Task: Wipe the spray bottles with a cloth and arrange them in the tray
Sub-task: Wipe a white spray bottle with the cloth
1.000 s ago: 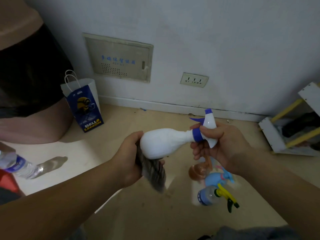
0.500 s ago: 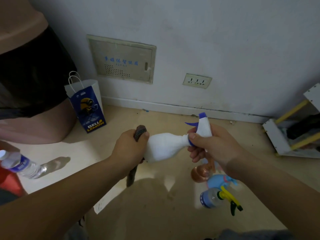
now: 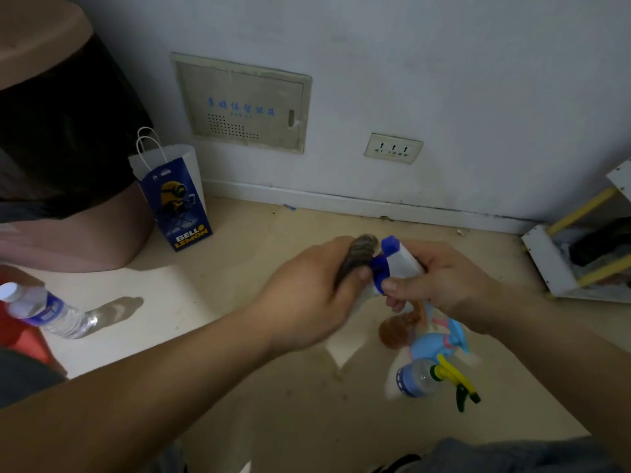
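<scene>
A person's right hand [image 3: 450, 285] curls its fingers round the white head of a spray bottle [image 3: 404, 264], held in mid-air, while the left hand [image 3: 307, 298] grips a grey cloth [image 3: 356, 257] against its blue collar. The nozzle points up toward the wall [image 3: 444, 80]; the body is hidden, so its axis is unclear. Other bottles [image 3: 423, 370] lie on the beige floor [image 3: 273, 387] below.

My left hand [image 3: 307, 295] holds the cloth [image 3: 356, 257]: grey fabric, matt, faintly striped weave. My right hand [image 3: 444, 285] holds the spray bottle [image 3: 404, 264]: smooth white plastic, blue plastic head. The water bottle [image 3: 51, 312]: clear glossy plastic. The gift bag [image 3: 177, 196]: printed paper, slight sheen. The floor [image 3: 246, 240]: smooth, matt.
</scene>
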`<act>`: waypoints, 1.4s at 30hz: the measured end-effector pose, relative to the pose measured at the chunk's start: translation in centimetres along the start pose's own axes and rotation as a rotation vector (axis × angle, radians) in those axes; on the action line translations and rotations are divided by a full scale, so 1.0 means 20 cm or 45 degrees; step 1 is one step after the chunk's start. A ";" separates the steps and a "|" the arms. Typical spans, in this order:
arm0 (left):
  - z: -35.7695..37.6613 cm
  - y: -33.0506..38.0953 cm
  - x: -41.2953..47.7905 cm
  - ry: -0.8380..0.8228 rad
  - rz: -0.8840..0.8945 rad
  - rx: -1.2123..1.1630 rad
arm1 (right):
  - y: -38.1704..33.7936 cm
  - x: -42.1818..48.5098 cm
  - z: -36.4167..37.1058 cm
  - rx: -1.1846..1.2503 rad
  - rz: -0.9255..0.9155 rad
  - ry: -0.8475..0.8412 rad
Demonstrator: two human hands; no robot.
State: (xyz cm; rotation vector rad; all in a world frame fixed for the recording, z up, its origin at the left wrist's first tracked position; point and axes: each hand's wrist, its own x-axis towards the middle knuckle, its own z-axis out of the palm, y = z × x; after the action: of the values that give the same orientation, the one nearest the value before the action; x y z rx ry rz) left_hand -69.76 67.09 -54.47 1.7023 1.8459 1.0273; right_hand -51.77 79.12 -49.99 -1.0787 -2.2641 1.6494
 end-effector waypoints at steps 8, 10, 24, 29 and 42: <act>-0.02 -0.20 0.04 -0.282 -0.754 -0.618 | -0.05 -0.05 0.02 -0.403 -0.124 -0.142; 0.00 -0.18 0.02 -0.353 -0.801 -0.574 | -0.04 -0.04 0.03 -0.418 -0.116 -0.172; 0.02 -0.29 -0.02 -0.351 -0.795 -0.066 | -0.05 -0.02 0.09 0.134 0.377 -0.015; -0.03 -0.09 0.04 0.038 -0.649 -0.372 | -0.03 -0.02 0.12 0.241 0.450 0.090; 0.07 0.16 -0.03 0.039 -0.295 -0.380 | -0.07 0.03 0.22 0.942 0.479 0.103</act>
State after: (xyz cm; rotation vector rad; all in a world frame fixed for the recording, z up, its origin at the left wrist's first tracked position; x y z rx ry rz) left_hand -66.51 66.68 -53.08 1.2758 1.7554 1.1673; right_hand -55.08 75.79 -50.59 -1.3473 -1.2336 2.2476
